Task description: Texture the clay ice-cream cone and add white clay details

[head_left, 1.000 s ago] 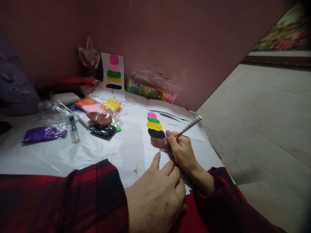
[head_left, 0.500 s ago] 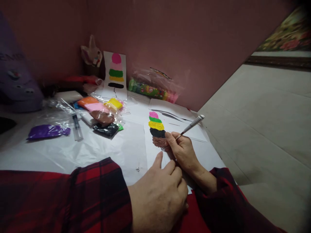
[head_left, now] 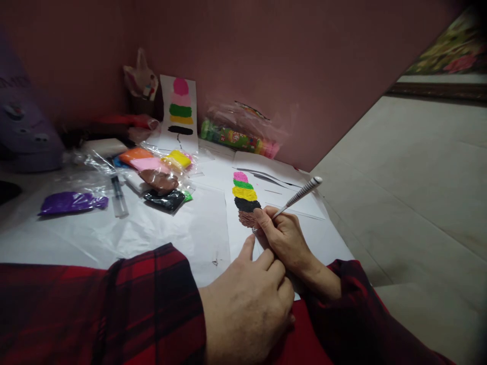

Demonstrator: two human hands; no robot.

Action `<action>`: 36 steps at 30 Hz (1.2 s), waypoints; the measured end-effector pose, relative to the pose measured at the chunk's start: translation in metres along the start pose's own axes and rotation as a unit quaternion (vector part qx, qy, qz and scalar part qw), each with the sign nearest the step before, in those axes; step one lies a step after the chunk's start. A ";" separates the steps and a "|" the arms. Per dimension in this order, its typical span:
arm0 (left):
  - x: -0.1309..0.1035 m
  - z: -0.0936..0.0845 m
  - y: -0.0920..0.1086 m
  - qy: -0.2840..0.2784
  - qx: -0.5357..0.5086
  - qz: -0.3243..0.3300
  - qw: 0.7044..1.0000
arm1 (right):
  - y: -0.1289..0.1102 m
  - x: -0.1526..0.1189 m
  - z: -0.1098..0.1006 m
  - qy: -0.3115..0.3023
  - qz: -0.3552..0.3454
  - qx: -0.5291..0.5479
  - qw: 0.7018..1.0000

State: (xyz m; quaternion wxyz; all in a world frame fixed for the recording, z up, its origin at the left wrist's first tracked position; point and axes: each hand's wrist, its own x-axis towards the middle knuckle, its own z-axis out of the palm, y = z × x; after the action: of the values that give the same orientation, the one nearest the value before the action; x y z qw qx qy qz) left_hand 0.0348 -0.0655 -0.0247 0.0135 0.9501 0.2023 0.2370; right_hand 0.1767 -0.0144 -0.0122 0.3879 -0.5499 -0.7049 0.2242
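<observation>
My right hand (head_left: 283, 233) is closed around a thin tool with a grey patterned handle (head_left: 303, 193), which slants up to the right. Its fingertips are at the brown lower band of a layered clay picture (head_left: 245, 195) in pink, green, yellow, black and brown on white paper (head_left: 236, 243). The tool's tip is hidden by the fingers. Just below the picture, my left hand (head_left: 253, 299) rests on the paper, index finger stretched out towards the brown band and the other fingers bent; it holds nothing visible.
Bagged clay in several colours, among it a purple pack (head_left: 72, 203) and a black pack (head_left: 165, 200), lies left. A clear tube (head_left: 119, 197) is near them. A similar picture (head_left: 180, 109) leans on the wall beside a bag of clay tubs (head_left: 239, 139).
The tool's handle has tilted slightly lower and to the right in my right hand. My left hand has barely moved. The whole view has shifted a little.
</observation>
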 end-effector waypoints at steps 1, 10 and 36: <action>0.000 0.000 0.000 0.000 0.001 0.000 1.000 | -0.001 0.000 0.000 -0.002 0.002 0.005 1.000; 0.001 -0.001 -0.001 -0.002 0.002 0.002 1.000 | 0.002 0.000 0.001 -0.001 0.001 -0.007 1.000; 0.002 0.000 0.000 -0.005 0.008 -0.003 1.000 | 0.005 0.001 0.001 0.001 -0.001 -0.016 1.000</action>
State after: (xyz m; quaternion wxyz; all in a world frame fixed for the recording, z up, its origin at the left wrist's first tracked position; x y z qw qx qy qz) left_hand 0.0362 -0.0648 -0.0239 0.0072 0.9509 0.2066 0.2303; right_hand 0.1786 -0.0118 -0.0162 0.3797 -0.5557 -0.7086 0.2119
